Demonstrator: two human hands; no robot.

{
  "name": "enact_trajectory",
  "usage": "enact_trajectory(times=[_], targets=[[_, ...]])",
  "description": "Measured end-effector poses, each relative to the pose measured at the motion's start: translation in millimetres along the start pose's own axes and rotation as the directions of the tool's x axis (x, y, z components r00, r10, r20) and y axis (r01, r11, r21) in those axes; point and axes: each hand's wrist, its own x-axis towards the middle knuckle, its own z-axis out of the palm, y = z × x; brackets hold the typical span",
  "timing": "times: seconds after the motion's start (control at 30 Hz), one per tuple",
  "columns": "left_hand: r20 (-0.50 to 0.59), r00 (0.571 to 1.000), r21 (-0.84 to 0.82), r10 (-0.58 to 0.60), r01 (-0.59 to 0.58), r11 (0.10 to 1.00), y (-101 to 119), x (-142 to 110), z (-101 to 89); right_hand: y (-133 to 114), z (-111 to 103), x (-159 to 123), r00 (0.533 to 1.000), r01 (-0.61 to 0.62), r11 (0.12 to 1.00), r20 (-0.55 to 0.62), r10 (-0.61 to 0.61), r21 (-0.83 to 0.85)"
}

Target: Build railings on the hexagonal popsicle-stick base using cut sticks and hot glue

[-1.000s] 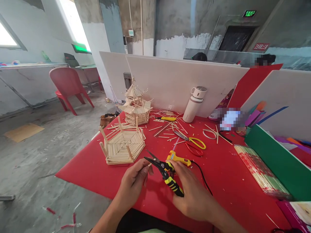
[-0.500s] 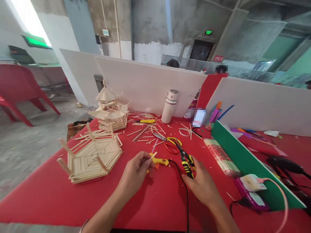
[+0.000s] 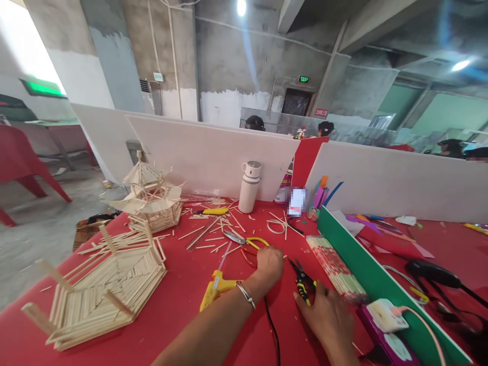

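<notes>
My left hand (image 3: pixel 270 264) is closed, with its back toward me, just left of the jaws of the black-and-yellow pliers. A pale tip of a wooden stick (image 3: pixel 284 256) shows at its fingers; the rest is hidden. My right hand (image 3: pixel 330 312) grips the pliers (image 3: pixel 302 292) by the handles, jaws parted and pointing away. Under my left forearm lies a yellow glue gun (image 3: pixel 216 288), partly covered. Yellow-handled scissors (image 3: pixel 234 237) rest beyond my left hand. To the left stand a polygonal stick base with upright posts (image 3: pixel 110 290) and a tiered stick pagoda (image 3: pixel 152 198).
A white flask (image 3: pixel 249 190) stands by the white partition (image 3: pixel 213 152). Loose sticks and a yellow utility knife (image 3: pixel 215 211) lie before it. On the right are a bundle of sticks (image 3: pixel 335 267), a green divider (image 3: pixel 354 256) and a purple power strip (image 3: pixel 381 330). A black cord (image 3: pixel 272 325) crosses the red table.
My left hand has moved right, from above the glue gun toward the pliers' jaws, and its fingers have turned out of sight. My right hand still holds the pliers. The view has shifted.
</notes>
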Motion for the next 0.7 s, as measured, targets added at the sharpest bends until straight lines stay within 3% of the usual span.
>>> enact_trajectory(times=[0.1, 0.2, 0.3, 0.4, 0.5, 0.6, 0.7], targets=[[-0.047, 0.998, 0.003, 0.031, -0.031, 1.000, -4.5, -1.9, -12.1, -4.4, -14.6, 19.3, 0.994, 0.107, 0.994, -0.031, -0.107, 0.019], [-0.121, 0.992, -0.032, 0.026, -0.030, 0.999, -21.7, -18.2, -39.3, -25.3, -38.8, 47.7, 0.959, 0.284, 0.940, -0.056, -0.279, 0.187], [-0.182, 0.983, -0.080, -0.014, 0.000, 0.997, -55.6, -46.0, -70.8, -73.8, -61.2, 75.3, 0.885, 0.445, 0.813, -0.048, -0.462, 0.376], [-0.311, 0.939, -0.160, -0.145, 0.099, 0.982, -100.3, -79.1, -87.0, -143.0, -69.4, 92.0, 0.760, 0.597, 0.676, -0.035, -0.649, 0.433], [-0.469, 0.841, -0.283, -0.269, 0.145, 0.948, -142.4, -105.1, -78.3, -211.3, -61.4, 101.9, 0.672, 0.676, 0.609, -0.008, -0.741, 0.415], [-0.509, 0.776, -0.430, -0.372, 0.145, 0.891, -171.3, -115.4, -55.2, -260.2, -45.6, 115.5, 0.656, 0.697, 0.621, 0.030, -0.754, 0.359], [-0.522, 0.750, -0.545, -0.407, 0.075, 0.835, -187.1, -113.2, -36.4, -286.2, -32.0, 133.8, 0.638, 0.719, 0.622, 0.060, -0.767, 0.309]])
